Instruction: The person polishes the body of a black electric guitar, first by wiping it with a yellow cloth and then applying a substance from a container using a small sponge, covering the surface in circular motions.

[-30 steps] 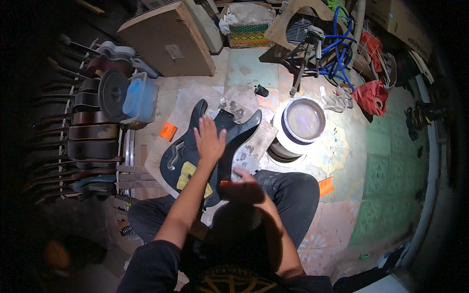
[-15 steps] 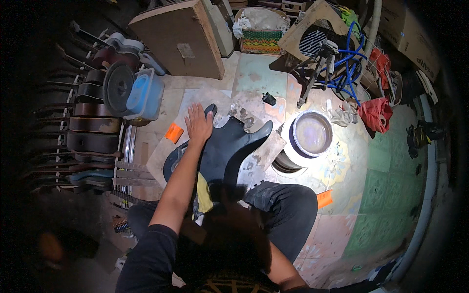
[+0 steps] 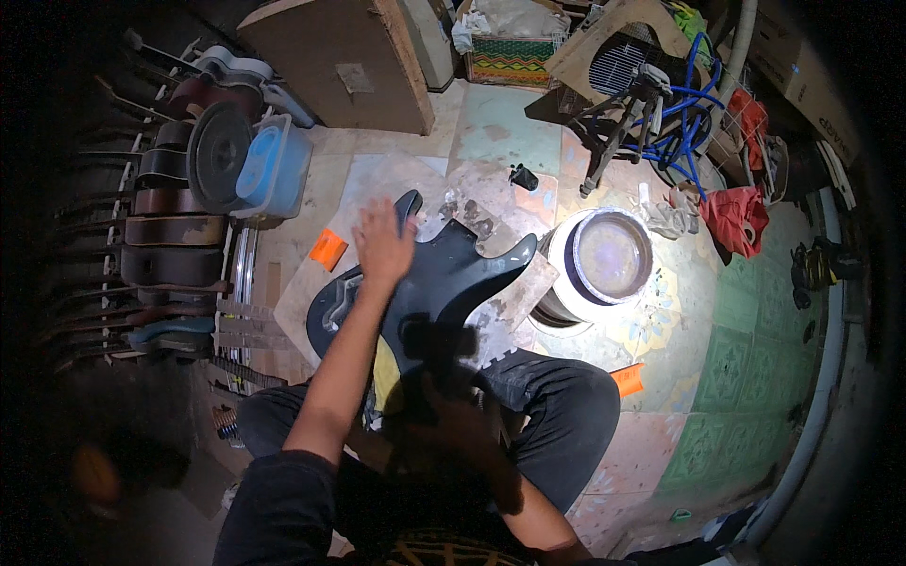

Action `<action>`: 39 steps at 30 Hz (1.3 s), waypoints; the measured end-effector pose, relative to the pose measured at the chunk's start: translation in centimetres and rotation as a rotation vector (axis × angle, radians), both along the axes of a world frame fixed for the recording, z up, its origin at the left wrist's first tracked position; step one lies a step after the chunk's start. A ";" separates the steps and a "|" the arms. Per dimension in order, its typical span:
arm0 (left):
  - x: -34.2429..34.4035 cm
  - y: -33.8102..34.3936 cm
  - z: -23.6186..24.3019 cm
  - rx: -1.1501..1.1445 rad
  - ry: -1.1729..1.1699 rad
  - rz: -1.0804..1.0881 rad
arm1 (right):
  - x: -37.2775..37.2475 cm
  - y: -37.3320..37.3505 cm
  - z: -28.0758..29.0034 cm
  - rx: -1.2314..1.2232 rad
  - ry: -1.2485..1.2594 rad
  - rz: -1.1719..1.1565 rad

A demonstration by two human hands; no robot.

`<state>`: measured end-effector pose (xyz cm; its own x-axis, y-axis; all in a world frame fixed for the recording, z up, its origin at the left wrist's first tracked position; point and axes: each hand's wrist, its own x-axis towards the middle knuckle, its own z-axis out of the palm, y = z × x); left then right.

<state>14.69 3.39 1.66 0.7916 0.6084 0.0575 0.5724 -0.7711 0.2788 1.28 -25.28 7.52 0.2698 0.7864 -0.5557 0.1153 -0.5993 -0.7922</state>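
A black electric guitar body (image 3: 425, 278) with two horns lies on a pale board (image 3: 293, 302) in front of my crossed legs. Over its left horn is my left hand (image 3: 385, 247), slightly blurred, its fingers spread and nothing in them. Dark shadow covers my right hand (image 3: 461, 423) by the near end of the body; how its fingers lie is hidden. A yellow cloth (image 3: 386, 379) sits under my left forearm, against the body's near left edge. Left of my left hand, an orange piece (image 3: 328, 250) rests on the board.
A metal bowl (image 3: 612, 255) tops a white round container at right. A second orange piece (image 3: 627, 379) lies beside my right knee. Guitars (image 3: 175, 231) line a rack at left, near a clear plastic tub (image 3: 293, 174). Blue hose (image 3: 694, 123) coils at the back right.
My left hand has moved slightly, its fingers now blurred above the left horn. My right hand shows a little more in the shadow. The whole view has tilted slightly.
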 end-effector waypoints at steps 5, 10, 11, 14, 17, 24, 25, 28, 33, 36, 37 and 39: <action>1.0 -0.6 -1.4 0.132 -0.077 0.059 | 0.5 0.8 1.0 -0.042 -0.006 0.050; -1.8 -15.9 1.6 0.018 0.113 -0.609 | -0.8 -0.2 -1.7 0.113 0.104 -0.022; -2.0 -16.2 1.6 0.010 0.075 -0.632 | -1.5 -0.6 -3.2 0.122 0.103 -0.005; -2.1 -15.3 1.1 -0.092 -0.037 -0.663 | -3.7 -1.1 -7.0 0.096 0.017 0.010; -2.2 -10.3 1.2 -0.052 -0.052 -0.331 | -1.1 -0.3 -1.7 -0.009 0.013 -0.039; -2.7 -1.2 -2.1 0.120 0.030 0.399 | -1.9 -0.3 -2.8 0.170 -0.201 -0.077; -1.0 -3.9 -1.3 0.140 0.030 0.389 | -2.2 -0.3 -3.9 0.223 -0.217 -0.120; 2.9 -15.0 1.7 -0.044 0.071 -0.114 | -3.0 -1.9 -5.8 0.299 -0.198 -0.203; 5.2 -20.5 0.8 -0.012 -0.199 -0.369 | -3.0 -1.9 -3.6 0.174 -0.079 -0.087; 3.7 -16.5 -0.5 0.036 -0.068 -0.320 | -1.9 -1.5 -2.4 0.074 -0.077 -0.046; 3.0 -14.9 -0.5 0.063 -0.021 -0.290 | -1.4 -1.5 -2.1 0.042 -0.078 -0.047; 1.0 -10.1 1.0 0.124 0.058 -0.182 | -0.8 -1.1 -1.2 -0.001 -0.080 -0.046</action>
<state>15.72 -6.72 2.63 0.8917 0.4464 0.0743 0.4331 -0.8895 0.1458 0.47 -26.40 6.34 0.3490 0.7719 -0.5314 0.1506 -0.6059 -0.7812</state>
